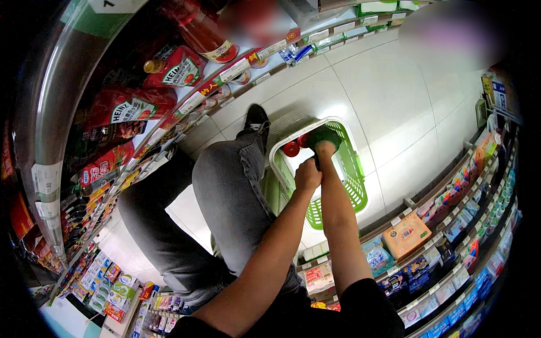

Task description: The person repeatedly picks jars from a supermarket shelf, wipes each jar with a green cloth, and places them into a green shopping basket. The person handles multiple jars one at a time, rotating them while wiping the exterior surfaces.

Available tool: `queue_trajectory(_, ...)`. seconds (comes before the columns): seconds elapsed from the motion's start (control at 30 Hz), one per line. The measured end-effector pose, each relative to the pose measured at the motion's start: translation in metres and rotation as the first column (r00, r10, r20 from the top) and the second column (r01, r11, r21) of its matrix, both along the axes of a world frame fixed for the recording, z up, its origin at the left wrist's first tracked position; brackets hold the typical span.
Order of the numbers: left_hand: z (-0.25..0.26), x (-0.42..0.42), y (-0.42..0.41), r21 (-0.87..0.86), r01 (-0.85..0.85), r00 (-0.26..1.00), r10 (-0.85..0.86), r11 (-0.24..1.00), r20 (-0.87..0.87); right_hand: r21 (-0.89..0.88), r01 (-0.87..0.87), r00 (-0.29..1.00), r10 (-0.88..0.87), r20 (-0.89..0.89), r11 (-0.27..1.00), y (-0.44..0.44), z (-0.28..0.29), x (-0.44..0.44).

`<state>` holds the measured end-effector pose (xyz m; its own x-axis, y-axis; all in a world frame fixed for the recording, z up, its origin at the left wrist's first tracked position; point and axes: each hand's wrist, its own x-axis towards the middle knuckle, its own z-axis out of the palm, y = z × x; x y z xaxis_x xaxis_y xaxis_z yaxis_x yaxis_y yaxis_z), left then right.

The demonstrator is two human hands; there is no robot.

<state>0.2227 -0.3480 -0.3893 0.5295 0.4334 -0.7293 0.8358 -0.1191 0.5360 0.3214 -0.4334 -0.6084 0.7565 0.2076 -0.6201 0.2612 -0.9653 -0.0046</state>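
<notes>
A green and white plastic shopping basket (359, 167) stands on the tiled floor before me. My right hand (325, 148) reaches into it, its fingers at a dark green item (323, 137) whose kind I cannot make out. Close beside it, my left hand (307, 175) is curled over the basket. Something dark shows by its fingertips, but what it grips, if anything, is hidden. Two round red items, perhaps lids, sit in the basket's far left corner; the nearer red item (290, 148) shows best.
Shelves on the left hold Heinz ketchup pouches (141, 107) and a red sauce bottle (207, 38). Low shelves on the right carry an orange tissue pack (406, 235) and other packets. My bent knee (228, 181) is left of the basket. Pale floor tiles (397, 105) extend beyond.
</notes>
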Motion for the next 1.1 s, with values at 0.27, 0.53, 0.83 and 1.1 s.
queue_trajectory(0.27, 0.024, 0.007, 0.003, -0.016, 0.175, 0.981, -0.175, 0.985, -0.08, 0.087, 0.338, 0.941, -0.337, -0.033, 0.937, 0.005, 0.041, 0.002)
queue_trajectory(0.53, 0.044, -0.004, -0.001, -0.041, 0.474, 0.879, -0.475, 0.88, -0.032, 0.405, 0.64, 0.751, -0.643, -0.149, 0.653, -0.023, 0.093, -0.022)
queue_trajectory(0.83, 0.141, -0.014, 0.011, 0.108, 0.661, 0.732, -0.67, 0.742, 0.123, 0.514, 0.804, 0.295, -0.549, -0.782, -0.3, -0.061, 0.088, -0.03)
queue_trajectory(1.1, 0.224, -0.062, 0.051, 0.201, 0.506, 0.734, -0.541, 0.839, 0.409, 0.322, 0.647, 0.26, -0.197, -0.945, -0.691, -0.011, 0.227, -0.042)
